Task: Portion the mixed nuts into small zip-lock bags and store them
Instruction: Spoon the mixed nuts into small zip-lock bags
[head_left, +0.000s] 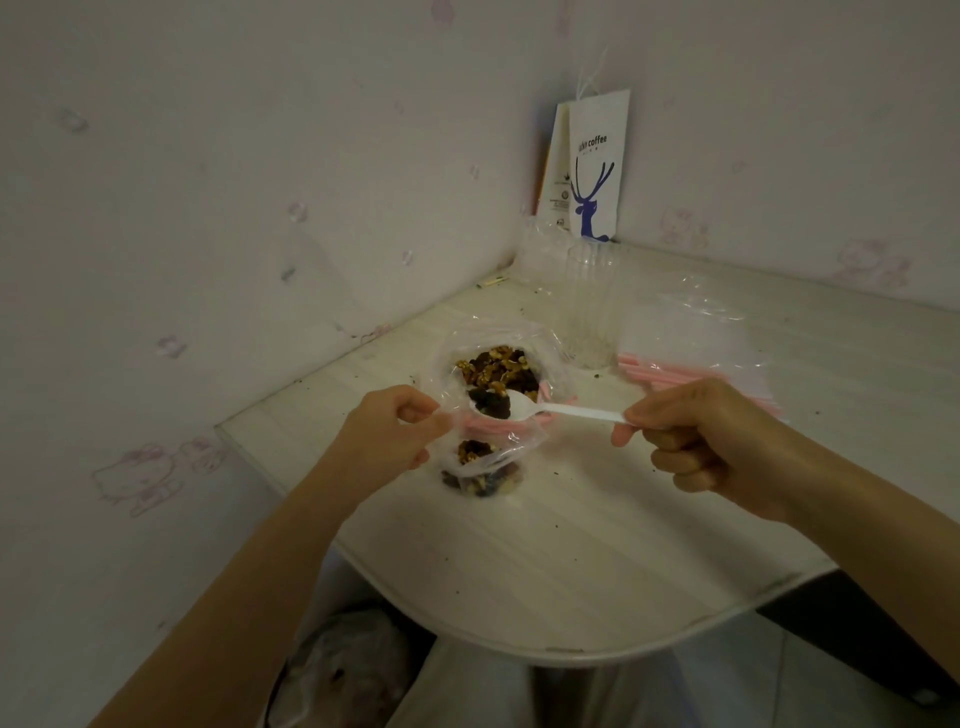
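Head view. The work surface is a pale wood-grain desk (597, 545) set into a room corner, with a rounded near edge. Both walls carry light wallpaper (208, 208) printed with faint pink cartoon cats. Dark crumbs (654, 469) are scattered across the desk top.

Far corner of the desk: a white paper bag (597, 166) with a blue deer print and the word "coffee" stands upright against the wall. A clear plastic container (589, 306) stands just in front of it.

Right side of the desk: a stack of empty zip-lock bags (691, 358) with pink seal strips lies flat.

Centre of the desk: a large open bag of mixed nuts (498, 366) sits with its mouth spread.

Just nearer than it, toward the near edge, is a small zip-lock bag (483, 470). Nuts fill its bottom, which is at the desk top. The left hand (387, 434) pinches the bag's upper edge between thumb and fingers.

The right hand (696, 441) pinches the end of the handle of a white plastic spoon (550, 409); its other fingers are curled. The spoon lies roughly level. Its bowl carries dark pieces and sits above the small bag's pink-edged mouth.

Below the left part of the near edge, a bin (343, 670) with a plastic liner stands on the floor.
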